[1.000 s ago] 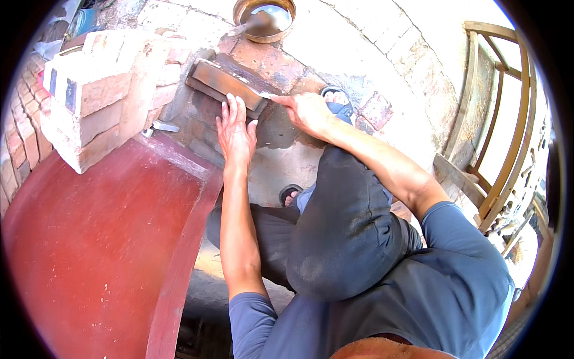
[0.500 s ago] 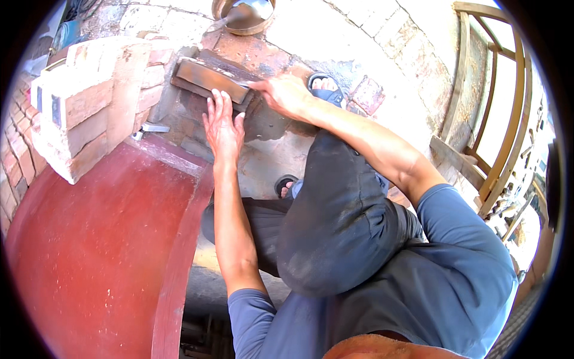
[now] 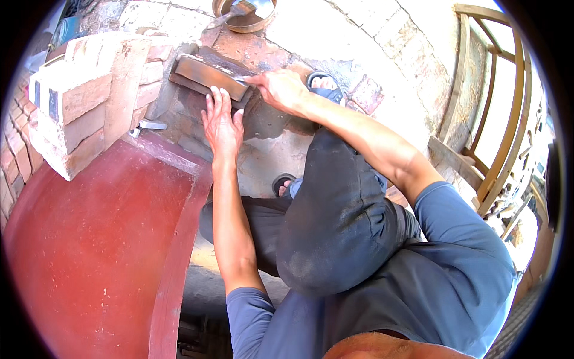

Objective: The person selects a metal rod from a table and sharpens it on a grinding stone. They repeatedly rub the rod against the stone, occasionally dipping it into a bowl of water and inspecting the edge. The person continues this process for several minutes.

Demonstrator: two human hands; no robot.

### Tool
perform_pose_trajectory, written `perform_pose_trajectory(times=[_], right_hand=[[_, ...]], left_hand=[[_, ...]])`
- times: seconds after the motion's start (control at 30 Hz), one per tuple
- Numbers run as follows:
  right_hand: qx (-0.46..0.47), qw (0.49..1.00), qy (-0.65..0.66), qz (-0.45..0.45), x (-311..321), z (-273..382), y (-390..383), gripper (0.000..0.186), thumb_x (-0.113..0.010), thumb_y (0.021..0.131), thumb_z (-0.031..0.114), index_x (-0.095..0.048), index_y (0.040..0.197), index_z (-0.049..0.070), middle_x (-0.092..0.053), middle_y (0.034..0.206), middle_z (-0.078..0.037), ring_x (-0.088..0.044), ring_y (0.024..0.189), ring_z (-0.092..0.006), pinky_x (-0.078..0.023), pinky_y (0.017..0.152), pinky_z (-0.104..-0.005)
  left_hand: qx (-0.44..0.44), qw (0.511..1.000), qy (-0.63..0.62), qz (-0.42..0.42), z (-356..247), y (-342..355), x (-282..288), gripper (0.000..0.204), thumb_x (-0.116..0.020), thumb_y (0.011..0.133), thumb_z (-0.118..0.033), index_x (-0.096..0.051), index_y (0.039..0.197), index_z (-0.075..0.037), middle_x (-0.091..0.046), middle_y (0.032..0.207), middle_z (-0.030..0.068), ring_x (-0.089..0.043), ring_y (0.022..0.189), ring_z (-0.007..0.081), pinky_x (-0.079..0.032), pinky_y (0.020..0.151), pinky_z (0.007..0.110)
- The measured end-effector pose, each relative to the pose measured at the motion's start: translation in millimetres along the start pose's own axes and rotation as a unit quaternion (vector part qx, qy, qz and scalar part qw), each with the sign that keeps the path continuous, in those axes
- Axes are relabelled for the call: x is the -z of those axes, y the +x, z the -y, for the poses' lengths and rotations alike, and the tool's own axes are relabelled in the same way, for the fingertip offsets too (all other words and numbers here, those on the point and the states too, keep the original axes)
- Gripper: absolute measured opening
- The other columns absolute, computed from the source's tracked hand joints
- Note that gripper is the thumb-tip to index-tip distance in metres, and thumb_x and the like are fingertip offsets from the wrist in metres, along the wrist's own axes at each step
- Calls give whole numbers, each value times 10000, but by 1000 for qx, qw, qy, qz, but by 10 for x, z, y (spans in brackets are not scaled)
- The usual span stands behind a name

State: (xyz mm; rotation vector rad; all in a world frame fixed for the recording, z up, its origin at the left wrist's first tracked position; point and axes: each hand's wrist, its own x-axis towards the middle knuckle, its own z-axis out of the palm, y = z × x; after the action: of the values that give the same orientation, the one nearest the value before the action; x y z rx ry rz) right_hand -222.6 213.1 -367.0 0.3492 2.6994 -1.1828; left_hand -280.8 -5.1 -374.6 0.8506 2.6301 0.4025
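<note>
A long brown block (image 3: 209,76), rectangular and wet-looking, lies on a darker slab on the ground ahead of me. Pale streaks run along its far top edge. My left hand (image 3: 223,124) has its fingers stretched out, fingertips resting against the block's near side. At the block's right end, my right hand (image 3: 280,90) is closed around a thin metal blade (image 3: 240,78). The blade lies low along the top edge; its handle is hidden in my fingers.
Beyond the block stands a round pan (image 3: 254,24) with a brush (image 3: 230,14) across its rim. Stacked pale bricks (image 3: 86,99) rise at the left, behind a red panel (image 3: 101,239). A wooden frame (image 3: 460,78) stands right. My sandalled foot (image 3: 324,85) is beside my right hand.
My right hand has shifted slightly left along the block, with the blade's tip further over it. The left hand keeps its place against the side.
</note>
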Motion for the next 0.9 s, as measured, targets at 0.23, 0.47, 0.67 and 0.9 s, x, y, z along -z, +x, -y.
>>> perform_pose_trajectory(times=[0.23,0.47,0.67,0.9], right_hand=[[24,1000,-14,-9,80,-4,-278,466,-579,892,93,-777,1310,153,-761,899,-236,-755,820,-425,-610,781,-526],[24,999,-37,21,3,-87,-366,500,-588,875,120,-774,1336,174,-738,807,-230,-749,767,-410,-601,725,-530],[46,998,-53,5,11,-10,-232,487,-572,879,107,-783,1314,164,-750,852,-240,-764,819,-394,-606,749,-521],[76,996,-36,-26,-15,19,-134,459,-583,881,92,-802,1279,153,-755,844,-233,-762,802,-405,-617,768,-509]], left_hand=[[5,1000,10,24,-30,-5,46,720,-738,980,-223,-449,1628,-102,-354,1742,158,-355,1585,420,-322,1256,640],[4,1000,20,4,24,129,69,690,-725,984,-219,-466,1611,-93,-357,1741,149,-367,1577,420,-325,1256,634],[12,1000,11,21,-5,-40,37,686,-737,981,-224,-482,1605,-102,-360,1743,138,-350,1592,402,-334,1256,620],[15,1000,2,3,-12,-54,13,662,-722,984,-209,-492,1595,-100,-370,1735,141,-380,1571,412,-311,1263,640]])
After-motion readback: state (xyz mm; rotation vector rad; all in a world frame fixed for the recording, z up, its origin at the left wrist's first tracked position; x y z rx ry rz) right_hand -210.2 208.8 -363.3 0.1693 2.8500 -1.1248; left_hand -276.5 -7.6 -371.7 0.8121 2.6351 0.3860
